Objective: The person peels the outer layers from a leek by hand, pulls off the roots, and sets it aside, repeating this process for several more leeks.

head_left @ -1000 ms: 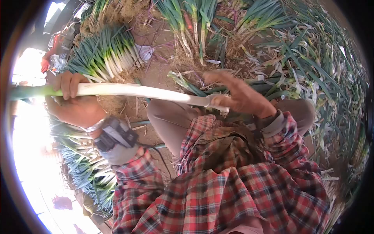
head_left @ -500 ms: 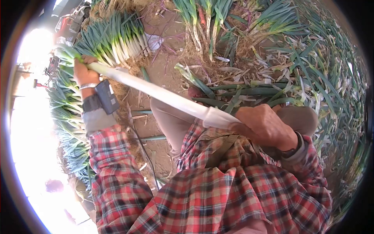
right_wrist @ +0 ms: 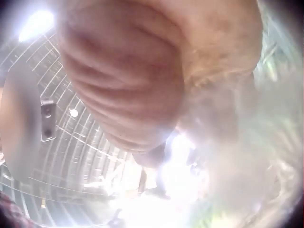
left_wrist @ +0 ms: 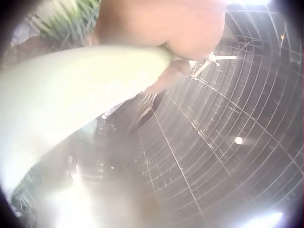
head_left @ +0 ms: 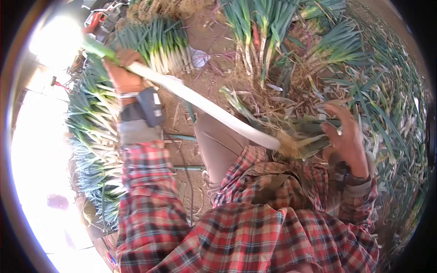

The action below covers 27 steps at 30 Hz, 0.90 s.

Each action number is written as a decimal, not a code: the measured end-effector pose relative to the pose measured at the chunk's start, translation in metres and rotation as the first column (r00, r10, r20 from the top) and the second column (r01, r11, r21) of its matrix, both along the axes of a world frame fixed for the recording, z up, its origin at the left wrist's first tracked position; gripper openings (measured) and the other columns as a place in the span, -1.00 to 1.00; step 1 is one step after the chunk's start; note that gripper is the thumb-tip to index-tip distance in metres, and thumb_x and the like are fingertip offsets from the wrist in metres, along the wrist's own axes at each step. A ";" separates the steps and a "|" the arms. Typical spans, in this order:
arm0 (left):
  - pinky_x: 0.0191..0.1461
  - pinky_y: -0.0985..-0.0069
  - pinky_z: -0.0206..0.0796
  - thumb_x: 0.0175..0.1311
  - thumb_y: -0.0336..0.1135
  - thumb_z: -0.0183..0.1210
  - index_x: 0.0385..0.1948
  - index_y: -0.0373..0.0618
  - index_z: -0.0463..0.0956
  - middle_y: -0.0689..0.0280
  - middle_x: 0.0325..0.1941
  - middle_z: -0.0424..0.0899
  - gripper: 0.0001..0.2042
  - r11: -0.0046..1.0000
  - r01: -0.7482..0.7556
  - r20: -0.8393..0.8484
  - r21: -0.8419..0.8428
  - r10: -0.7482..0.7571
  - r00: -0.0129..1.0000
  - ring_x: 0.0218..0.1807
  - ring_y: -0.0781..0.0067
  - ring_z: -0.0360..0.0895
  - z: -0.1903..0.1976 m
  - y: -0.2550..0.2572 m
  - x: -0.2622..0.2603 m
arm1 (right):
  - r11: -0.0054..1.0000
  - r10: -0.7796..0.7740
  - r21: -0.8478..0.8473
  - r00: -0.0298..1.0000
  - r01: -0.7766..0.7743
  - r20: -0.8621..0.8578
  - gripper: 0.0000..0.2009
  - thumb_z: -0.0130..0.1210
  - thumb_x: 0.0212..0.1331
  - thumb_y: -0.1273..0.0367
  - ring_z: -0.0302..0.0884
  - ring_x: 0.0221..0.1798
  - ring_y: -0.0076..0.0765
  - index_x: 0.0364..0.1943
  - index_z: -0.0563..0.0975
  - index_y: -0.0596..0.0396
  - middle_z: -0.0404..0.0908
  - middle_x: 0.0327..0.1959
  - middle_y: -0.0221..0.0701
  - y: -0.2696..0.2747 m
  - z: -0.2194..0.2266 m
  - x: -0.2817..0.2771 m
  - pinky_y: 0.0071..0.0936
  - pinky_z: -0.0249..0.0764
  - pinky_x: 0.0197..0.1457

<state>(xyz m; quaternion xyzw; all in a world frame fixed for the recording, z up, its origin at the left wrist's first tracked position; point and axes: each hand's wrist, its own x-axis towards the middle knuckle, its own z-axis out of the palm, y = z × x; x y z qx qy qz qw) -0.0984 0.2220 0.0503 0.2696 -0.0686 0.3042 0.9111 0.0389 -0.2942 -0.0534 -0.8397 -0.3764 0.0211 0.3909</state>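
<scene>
A long green onion (head_left: 205,105) slants across the head view, its pale shaft running down to a blurred brown tuft of roots (head_left: 289,145) over the lap. My left hand (head_left: 124,75) grips it where the white turns green, and the green top reaches past the hand to the upper left. In the left wrist view the shaft (left_wrist: 76,90) passes close under the fingers. Apart from the onion, at the right, my right hand (head_left: 348,141) has its fingers spread, with nothing in them. The right wrist view is mostly filled by that hand (right_wrist: 128,71).
Rows of trimmed green onions (head_left: 98,136) lie along the left, with a bundle (head_left: 159,45) behind them. Uncleaned bunches with roots (head_left: 259,36) stand at the back. Stripped leaves and skins (head_left: 387,100) are heaped along the right, and loose green stalks (head_left: 300,123) lie before the knees.
My right hand has let go of the onion's root end and moved off to the right. Bunched outer skin no longer shows on the shaft. My left hand has risen with the onion.
</scene>
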 end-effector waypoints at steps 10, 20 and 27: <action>-0.57 0.65 0.26 0.24 -0.09 0.26 -0.16 -0.31 0.37 0.51 -0.63 0.26 -0.57 0.935 0.321 0.349 0.149 -0.353 0.868 -0.69 0.68 0.26 0.015 -0.147 0.042 | 0.887 0.315 0.298 0.933 -0.354 0.172 -0.65 0.30 0.06 0.27 0.55 -0.31 -0.13 -0.13 0.51 0.15 0.50 -0.32 -0.24 0.140 0.056 -0.064 -0.28 0.47 -0.24; -0.63 0.62 0.32 0.26 0.02 0.21 -0.23 -0.10 0.42 0.49 -0.63 0.35 -0.63 0.797 0.542 0.406 0.266 -0.603 0.687 -0.75 0.67 0.29 0.004 -0.152 0.043 | 0.860 0.325 0.500 0.867 -0.105 -0.378 -0.89 0.03 0.28 0.45 0.38 -0.45 -0.54 -0.38 0.46 0.20 0.42 -0.50 -0.35 0.115 -0.007 -0.057 -0.47 0.34 -0.39; -0.65 0.62 0.33 0.19 0.10 0.25 -0.30 -0.08 0.41 0.52 -0.69 0.33 -0.58 0.890 0.369 0.412 0.269 -0.453 0.791 -0.76 0.67 0.30 0.021 -0.094 0.003 | 0.864 -0.387 -0.244 0.890 0.441 0.240 -0.84 0.10 0.23 0.44 0.61 -0.32 -0.15 -0.17 0.47 0.22 0.59 -0.20 -0.13 -0.022 -0.178 0.046 -0.24 0.50 -0.21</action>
